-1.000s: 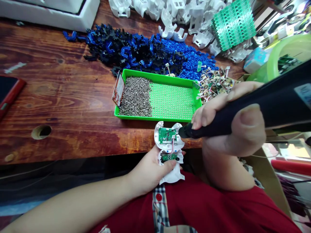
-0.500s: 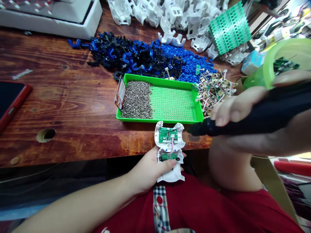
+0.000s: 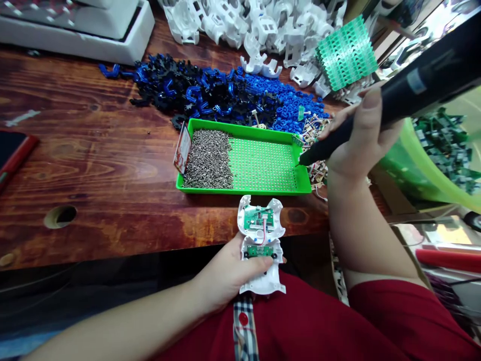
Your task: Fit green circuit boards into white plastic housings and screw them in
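My left hand [image 3: 229,271] grips a white plastic shell [image 3: 262,245] with two small green circuit boards and a red wire inside, held at the table's near edge. My right hand [image 3: 361,135] is wrapped round a black electric screwdriver [image 3: 394,95]. Its tip rests at the right end of a green perforated tray [image 3: 263,165]. A heap of small silver screws [image 3: 210,158] fills the tray's left part.
Blue and black plastic parts [image 3: 225,95] lie piled behind the tray, white shells [image 3: 255,25] further back. Small wired boards [image 3: 317,145] sit right of the tray. A green basin [image 3: 432,160] holds boards at the right. A hole [image 3: 60,215] and a red-edged object [image 3: 15,155] are at the left.
My right hand has lifted the screwdriver off the shell and swung its tip up and right to the tray's right end. The left hand has kept hold of the shell.
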The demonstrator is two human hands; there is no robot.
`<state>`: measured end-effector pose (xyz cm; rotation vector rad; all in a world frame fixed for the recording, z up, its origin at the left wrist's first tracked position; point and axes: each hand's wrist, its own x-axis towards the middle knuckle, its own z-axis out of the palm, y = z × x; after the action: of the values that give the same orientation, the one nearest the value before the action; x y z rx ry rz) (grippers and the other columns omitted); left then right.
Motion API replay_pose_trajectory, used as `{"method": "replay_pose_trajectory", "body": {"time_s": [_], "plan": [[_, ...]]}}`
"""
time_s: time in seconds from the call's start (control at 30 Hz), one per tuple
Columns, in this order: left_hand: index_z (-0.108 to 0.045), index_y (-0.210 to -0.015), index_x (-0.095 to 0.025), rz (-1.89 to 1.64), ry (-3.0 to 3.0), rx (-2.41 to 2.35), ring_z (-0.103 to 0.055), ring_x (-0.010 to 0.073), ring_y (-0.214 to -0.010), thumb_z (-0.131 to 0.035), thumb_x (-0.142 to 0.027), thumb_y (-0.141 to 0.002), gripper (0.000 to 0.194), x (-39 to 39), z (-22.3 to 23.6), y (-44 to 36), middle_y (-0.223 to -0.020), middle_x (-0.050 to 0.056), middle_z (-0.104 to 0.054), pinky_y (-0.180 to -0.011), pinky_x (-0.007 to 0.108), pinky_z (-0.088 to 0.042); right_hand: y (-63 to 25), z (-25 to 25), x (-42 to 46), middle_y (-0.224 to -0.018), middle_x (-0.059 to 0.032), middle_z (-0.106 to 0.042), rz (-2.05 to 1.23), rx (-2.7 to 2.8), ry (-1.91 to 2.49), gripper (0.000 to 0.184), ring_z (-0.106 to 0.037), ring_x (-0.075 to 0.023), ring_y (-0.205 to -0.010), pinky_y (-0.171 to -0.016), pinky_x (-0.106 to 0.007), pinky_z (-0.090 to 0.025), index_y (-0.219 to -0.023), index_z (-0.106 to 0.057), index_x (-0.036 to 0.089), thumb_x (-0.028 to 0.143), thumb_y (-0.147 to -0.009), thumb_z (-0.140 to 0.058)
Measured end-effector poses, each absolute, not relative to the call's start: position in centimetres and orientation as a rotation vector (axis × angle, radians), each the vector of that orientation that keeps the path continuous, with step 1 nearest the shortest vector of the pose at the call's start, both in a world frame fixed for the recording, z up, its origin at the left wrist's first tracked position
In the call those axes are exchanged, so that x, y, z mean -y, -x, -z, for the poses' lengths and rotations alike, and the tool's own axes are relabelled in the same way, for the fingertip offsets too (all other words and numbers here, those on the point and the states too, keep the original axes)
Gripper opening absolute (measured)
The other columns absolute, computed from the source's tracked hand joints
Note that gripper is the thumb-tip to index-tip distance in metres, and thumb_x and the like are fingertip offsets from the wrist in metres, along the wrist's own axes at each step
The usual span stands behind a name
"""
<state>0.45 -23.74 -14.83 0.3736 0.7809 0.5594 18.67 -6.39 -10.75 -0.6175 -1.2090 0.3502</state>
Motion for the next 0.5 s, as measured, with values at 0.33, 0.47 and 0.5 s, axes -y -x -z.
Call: {"method": "replay_pose_trajectory", "body": {"time_s": [0.33,0.47,0.5], "plan": [[-0.050,-0.116,-0.013,-0.574,-0.378,-0.757,-0.057,0.0091,-0.062,-0.072,-0.016,-0.066,0.055,23.65,14.79,-0.48,-0.073,0.002,-0.068,-0.056,0.017,-0.041,-18.50,11.13,6.17,-0.048,0.0087,-0.047,-0.379,1.244,0.621,0.023,-0.050,-0.0080,-0.038,-0.033,-0.018,-0.042,-0.084,-0.049,0.019,0.035,-0.076,-0.063],[-0.051,-0.114,-0.012,-0.573,-0.382,-0.775,-0.058,0.0099,-0.066,-0.072,-0.015,-0.065,0.054,23.68,14.71,-0.57,-0.078,0.004,-0.068,-0.059,0.018,-0.043,-18.44,10.98,6.37,-0.049,0.0086,-0.047,-0.403,1.229,0.638,0.023,-0.051,-0.0083,-0.040,-0.034,-0.019,-0.043,-0.085,-0.049,0.019,0.035,-0.076,-0.062],[-0.051,-0.114,-0.012,-0.572,-0.380,-0.779,-0.058,0.0098,-0.066,-0.072,-0.014,-0.065,0.054,23.67,14.67,-0.58,-0.079,0.004,-0.068,-0.059,0.018,-0.043,-18.44,10.97,6.38,-0.049,0.0087,-0.047,-0.405,1.224,0.642,0.023,-0.051,-0.0084,-0.039,-0.035,-0.019,-0.043,-0.086,-0.049,0.019,0.035,-0.076,-0.062]]}}
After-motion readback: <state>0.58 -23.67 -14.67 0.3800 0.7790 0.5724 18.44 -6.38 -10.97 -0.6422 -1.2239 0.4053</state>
